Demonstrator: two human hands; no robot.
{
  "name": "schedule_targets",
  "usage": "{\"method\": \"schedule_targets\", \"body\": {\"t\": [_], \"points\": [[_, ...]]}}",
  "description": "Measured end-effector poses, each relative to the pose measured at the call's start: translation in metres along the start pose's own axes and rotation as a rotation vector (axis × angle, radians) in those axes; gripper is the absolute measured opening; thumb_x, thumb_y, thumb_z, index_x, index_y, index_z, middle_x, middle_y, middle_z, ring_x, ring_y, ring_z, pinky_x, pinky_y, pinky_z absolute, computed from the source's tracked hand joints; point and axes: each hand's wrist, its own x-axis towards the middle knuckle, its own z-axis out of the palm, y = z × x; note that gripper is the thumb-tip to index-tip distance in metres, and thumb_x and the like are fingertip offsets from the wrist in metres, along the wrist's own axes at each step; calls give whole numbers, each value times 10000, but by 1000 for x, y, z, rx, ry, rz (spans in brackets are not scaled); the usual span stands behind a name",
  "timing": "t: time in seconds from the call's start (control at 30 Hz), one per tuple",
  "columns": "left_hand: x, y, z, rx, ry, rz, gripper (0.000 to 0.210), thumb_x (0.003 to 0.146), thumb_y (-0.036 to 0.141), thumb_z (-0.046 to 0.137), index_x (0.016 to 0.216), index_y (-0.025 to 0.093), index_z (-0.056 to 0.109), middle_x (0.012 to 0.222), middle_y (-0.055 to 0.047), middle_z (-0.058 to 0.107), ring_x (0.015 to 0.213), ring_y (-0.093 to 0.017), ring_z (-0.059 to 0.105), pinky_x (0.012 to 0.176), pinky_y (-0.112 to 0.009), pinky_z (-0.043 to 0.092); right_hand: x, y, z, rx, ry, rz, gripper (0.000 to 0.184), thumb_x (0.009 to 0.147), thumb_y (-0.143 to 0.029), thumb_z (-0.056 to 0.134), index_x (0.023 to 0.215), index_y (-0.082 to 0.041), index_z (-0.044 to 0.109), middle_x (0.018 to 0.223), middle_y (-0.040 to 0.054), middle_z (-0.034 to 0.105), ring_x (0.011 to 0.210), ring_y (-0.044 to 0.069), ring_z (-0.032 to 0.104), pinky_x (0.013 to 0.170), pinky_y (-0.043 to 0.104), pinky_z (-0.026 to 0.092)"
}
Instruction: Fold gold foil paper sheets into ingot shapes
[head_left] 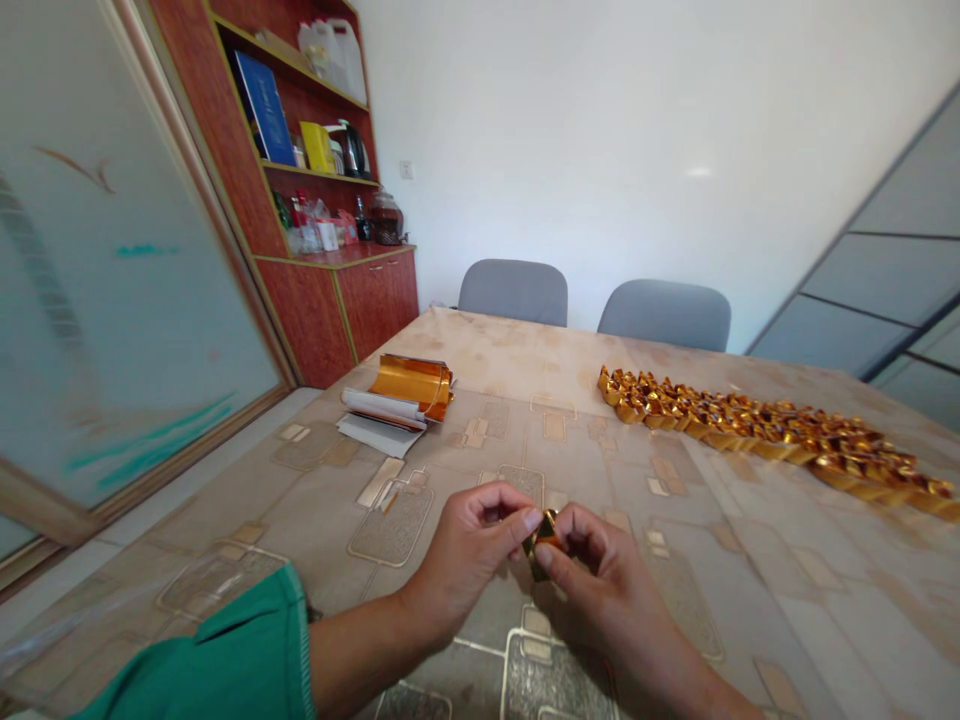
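Between my fingertips, just above the table, is a small folded piece of shiny gold foil paper (541,545). My left hand (484,540) pinches its left side with thumb and forefinger. On the other side my right hand (600,565) grips it, thumb in front and fingers curled behind. Much of the piece is hidden by the fingers. Beyond my left hand lies a curled stack of gold foil sheets (409,380), with whitish backs showing at the near side. Many folded gold foil pieces (757,425) stand packed in a long band at the right.
A patterned tablecloth (465,470) covers the table. Two grey chairs (514,290) stand at its far edge, before a white wall. Back left is a reddish wooden cabinet (375,290) with bottles, a kettle and a jar. A frosted glass door (127,300) fills the left.
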Motion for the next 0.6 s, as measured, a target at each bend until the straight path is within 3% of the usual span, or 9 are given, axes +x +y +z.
{"method": "schedule_targets", "body": {"t": [0.1,0.23,0.33,0.5,0.6], "points": [[0,-1,0,-41,27,-21,288,747,397,769,687,139,656,585,17,566,550,-99,487,549,-209,388,0,-1,3,73,3,28,243,845,-370,705,729,-198,579,690,-10,583,608,125,480,559,252,362],[-1,-1,2,-146,-6,-102,296,733,398,787,866,154,683,707,-1,634,598,-110,550,590,-224,430,4,-15,6,147,26,8,245,792,-360,742,690,-199,587,660,0,613,615,140,526,585,267,391],[-1,0,2,-151,-27,-131,278,666,339,838,769,141,673,660,-5,634,580,-111,556,583,-227,430,7,-23,4,130,59,-7,275,755,-404,757,670,-211,580,639,0,613,611,153,539,589,280,406],[-1,0,1,-228,101,-133,273,642,307,859,728,143,659,644,4,645,595,-101,564,612,-219,443,8,-14,-4,62,61,32,323,733,-462,779,703,-200,593,642,-20,562,583,132,465,547,263,347],[-1,-1,0,-268,137,-147,276,638,303,866,741,144,666,659,5,659,618,-98,577,624,-212,448,8,-5,-6,142,41,54,302,777,-427,758,705,-198,576,659,-21,558,600,131,460,574,267,341]]}}
